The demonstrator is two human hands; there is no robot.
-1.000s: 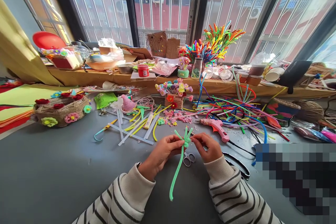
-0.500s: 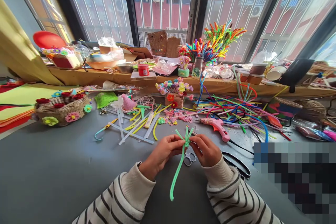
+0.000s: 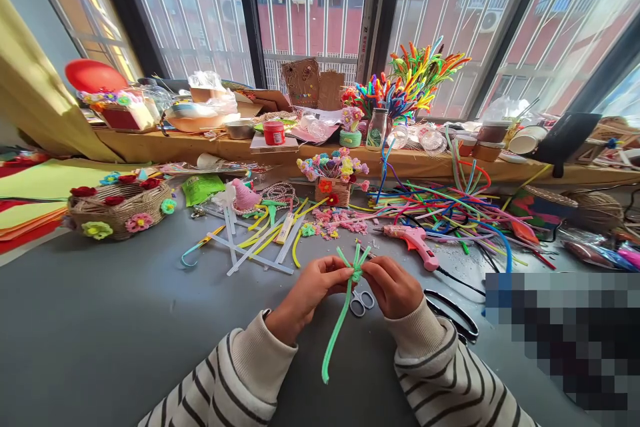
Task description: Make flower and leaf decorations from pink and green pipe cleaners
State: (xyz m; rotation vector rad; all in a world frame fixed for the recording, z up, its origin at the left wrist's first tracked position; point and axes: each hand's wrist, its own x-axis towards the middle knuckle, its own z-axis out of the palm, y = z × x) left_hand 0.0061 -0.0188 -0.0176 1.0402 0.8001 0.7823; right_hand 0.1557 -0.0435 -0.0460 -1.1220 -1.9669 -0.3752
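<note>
Left hand (image 3: 313, 287) pinching, thumb and forefinger closed on the knotted middle of a green pipe-cleaner piece (image 3: 357, 274), which sits between the two hands above the grey tabletop (image 3: 165, 347), three short ends fanned upward and one long tail hanging down, slightly curved. Right hand (image 3: 397, 287) with fingertips drawn together at the knot's right side, touching it; whether they actually grip a strand, cannot tell. Small scissors (image 3: 361, 301) lie just beneath the knot, pink glue gun (image 3: 415, 240) beyond the right hand, translucent glue sticks (image 3: 256, 257) loosely crossed beyond the left.
</note>
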